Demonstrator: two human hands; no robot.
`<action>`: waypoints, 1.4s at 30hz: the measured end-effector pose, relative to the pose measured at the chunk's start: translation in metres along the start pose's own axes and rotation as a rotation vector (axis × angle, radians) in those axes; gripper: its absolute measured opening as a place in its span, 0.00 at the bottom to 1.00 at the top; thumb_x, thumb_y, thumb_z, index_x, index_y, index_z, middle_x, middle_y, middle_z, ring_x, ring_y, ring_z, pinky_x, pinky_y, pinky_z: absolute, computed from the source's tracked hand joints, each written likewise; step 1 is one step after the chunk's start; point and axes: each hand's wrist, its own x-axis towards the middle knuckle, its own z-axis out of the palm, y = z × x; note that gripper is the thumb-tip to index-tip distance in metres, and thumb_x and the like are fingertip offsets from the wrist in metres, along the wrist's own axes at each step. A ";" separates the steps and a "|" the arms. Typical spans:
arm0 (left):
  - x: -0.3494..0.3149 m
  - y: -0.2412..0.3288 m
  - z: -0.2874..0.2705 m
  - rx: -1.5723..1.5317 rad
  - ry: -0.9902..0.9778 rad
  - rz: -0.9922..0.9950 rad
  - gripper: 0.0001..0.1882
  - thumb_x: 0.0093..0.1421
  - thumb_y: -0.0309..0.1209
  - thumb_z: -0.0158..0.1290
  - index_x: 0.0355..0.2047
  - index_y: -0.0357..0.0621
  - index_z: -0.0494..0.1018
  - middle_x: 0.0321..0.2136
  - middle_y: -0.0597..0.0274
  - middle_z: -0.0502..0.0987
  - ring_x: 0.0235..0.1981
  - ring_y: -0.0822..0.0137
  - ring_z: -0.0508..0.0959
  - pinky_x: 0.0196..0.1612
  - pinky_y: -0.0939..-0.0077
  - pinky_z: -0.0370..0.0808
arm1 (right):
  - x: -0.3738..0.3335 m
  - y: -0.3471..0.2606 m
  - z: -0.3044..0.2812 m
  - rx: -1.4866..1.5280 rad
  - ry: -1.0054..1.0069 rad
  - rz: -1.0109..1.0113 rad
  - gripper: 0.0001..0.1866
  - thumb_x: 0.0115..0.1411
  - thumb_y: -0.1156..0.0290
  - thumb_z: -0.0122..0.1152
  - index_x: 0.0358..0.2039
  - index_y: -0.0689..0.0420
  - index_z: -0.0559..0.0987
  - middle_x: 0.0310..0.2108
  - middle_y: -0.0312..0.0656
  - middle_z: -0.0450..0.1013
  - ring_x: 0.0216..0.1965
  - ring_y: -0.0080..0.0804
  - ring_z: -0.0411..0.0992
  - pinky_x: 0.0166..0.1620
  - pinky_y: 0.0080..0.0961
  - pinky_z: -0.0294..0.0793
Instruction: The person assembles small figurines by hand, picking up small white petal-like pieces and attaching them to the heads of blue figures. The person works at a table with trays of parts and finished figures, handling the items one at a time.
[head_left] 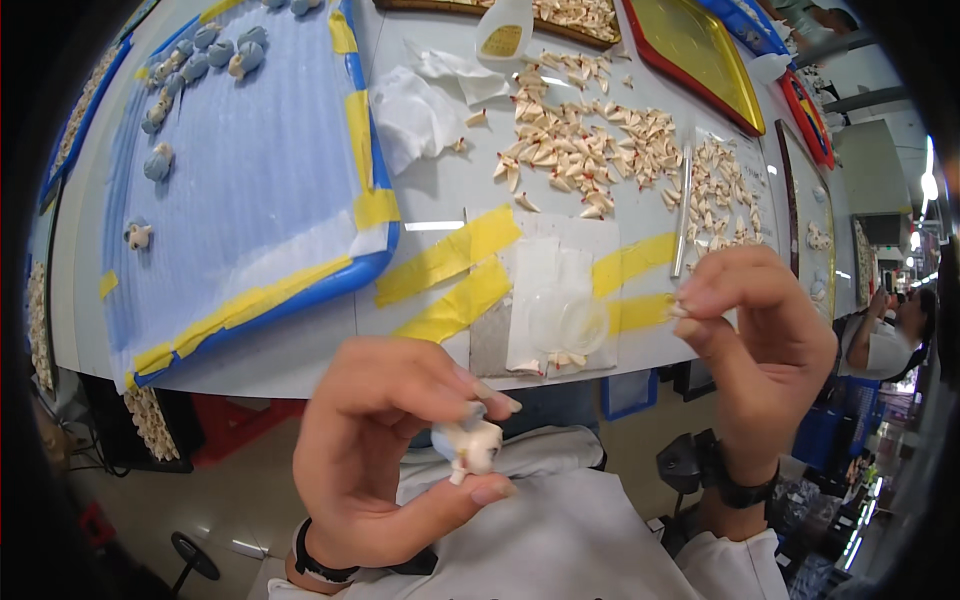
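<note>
Near the front edge of the table, my left hand (365, 440) pinches a small cream and light-blue figurine (482, 446) between thumb and fingers. To its right, my right hand (765, 335) is raised over the table edge. Its thumb and forefinger close on a tiny pale piece (679, 309), too small to make out for sure. Between the hands lies a white pad (535, 280) fixed by yellow tape, with a clear round dish (582, 326) on it. A few small cream pieces (566, 360) rest at the pad's near edge.
A blue-rimmed tray (385, 255) lined with a pale sheet stands at left, bearing several blue and cream figurines (158, 162). Pointed cream pieces with red tips (575, 150) spread across the far middle. Behind are crumpled white tissue (410, 115), a white bottle (505, 30) and a gold tray (695, 60).
</note>
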 end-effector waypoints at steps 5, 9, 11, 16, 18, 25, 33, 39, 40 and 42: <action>0.003 0.009 0.006 -0.069 0.083 -0.022 0.21 0.40 0.18 0.60 0.36 0.38 0.67 0.37 0.50 0.64 0.35 0.60 0.73 0.40 0.70 0.72 | 0.002 -0.002 0.020 -0.274 -0.072 -0.146 0.10 0.38 0.86 0.61 0.24 0.61 0.75 0.25 0.40 0.67 0.28 0.29 0.65 0.33 0.22 0.63; 0.007 -0.012 -0.012 0.159 -0.175 0.206 0.17 0.43 0.27 0.62 0.33 0.43 0.68 0.37 0.51 0.64 0.31 0.61 0.71 0.36 0.69 0.73 | 0.003 -0.005 0.022 -0.545 -0.061 -0.278 0.11 0.31 0.84 0.61 0.20 0.60 0.76 0.22 0.38 0.67 0.27 0.33 0.64 0.29 0.24 0.63; 0.006 -0.015 -0.013 0.088 -0.191 0.221 0.16 0.44 0.28 0.62 0.32 0.43 0.69 0.37 0.51 0.64 0.31 0.61 0.71 0.36 0.68 0.73 | 0.002 -0.008 0.023 -0.612 -0.068 -0.335 0.11 0.30 0.84 0.62 0.19 0.59 0.76 0.22 0.38 0.67 0.27 0.34 0.64 0.29 0.25 0.63; 0.007 -0.004 0.002 -0.126 -0.103 -0.059 0.17 0.47 0.31 0.60 0.35 0.38 0.67 0.38 0.48 0.65 0.32 0.57 0.75 0.32 0.73 0.76 | 0.002 -0.017 0.025 -0.739 -0.111 -0.419 0.11 0.30 0.83 0.62 0.20 0.59 0.76 0.22 0.39 0.67 0.27 0.36 0.65 0.29 0.25 0.63; 0.008 0.005 0.017 -0.265 0.033 -0.213 0.19 0.49 0.33 0.59 0.37 0.36 0.66 0.37 0.47 0.66 0.33 0.56 0.76 0.30 0.75 0.77 | 0.002 -0.017 0.025 -0.731 -0.120 -0.390 0.11 0.32 0.83 0.62 0.21 0.59 0.75 0.23 0.40 0.67 0.27 0.35 0.65 0.29 0.25 0.63; 0.003 -0.006 0.016 -0.231 0.054 -0.111 0.23 0.46 0.34 0.63 0.37 0.37 0.65 0.36 0.51 0.67 0.30 0.61 0.76 0.30 0.74 0.76 | -0.008 -0.027 0.016 -0.110 -0.205 -0.140 0.07 0.46 0.81 0.59 0.26 0.60 0.72 0.24 0.41 0.64 0.26 0.25 0.60 0.30 0.15 0.61; 0.001 -0.004 0.015 -0.011 0.000 -0.073 0.25 0.43 0.36 0.66 0.36 0.38 0.66 0.32 0.55 0.68 0.28 0.67 0.74 0.32 0.79 0.71 | -0.032 -0.034 0.053 -0.102 0.089 -0.101 0.07 0.44 0.78 0.62 0.25 0.54 0.75 0.21 0.36 0.64 0.23 0.24 0.59 0.27 0.16 0.60; -0.008 -0.004 0.007 0.240 -0.036 0.039 0.28 0.40 0.38 0.66 0.38 0.36 0.68 0.30 0.57 0.68 0.28 0.69 0.73 0.32 0.79 0.70 | -0.022 -0.043 0.044 -0.415 -0.068 -0.236 0.10 0.35 0.80 0.63 0.21 0.53 0.76 0.21 0.34 0.65 0.20 0.25 0.58 0.23 0.20 0.54; -0.010 -0.003 0.007 0.268 -0.030 0.040 0.28 0.40 0.38 0.66 0.39 0.35 0.69 0.29 0.58 0.67 0.28 0.69 0.73 0.32 0.79 0.70 | -0.024 -0.039 0.046 -0.382 -0.053 -0.254 0.10 0.34 0.80 0.63 0.21 0.54 0.76 0.21 0.34 0.65 0.20 0.25 0.58 0.23 0.20 0.54; -0.010 -0.002 0.008 0.295 -0.023 0.040 0.28 0.41 0.38 0.66 0.39 0.35 0.69 0.29 0.58 0.67 0.28 0.69 0.73 0.32 0.80 0.70 | -0.025 -0.034 0.045 -0.330 -0.035 -0.281 0.11 0.34 0.81 0.63 0.21 0.54 0.76 0.20 0.34 0.65 0.20 0.25 0.58 0.23 0.20 0.53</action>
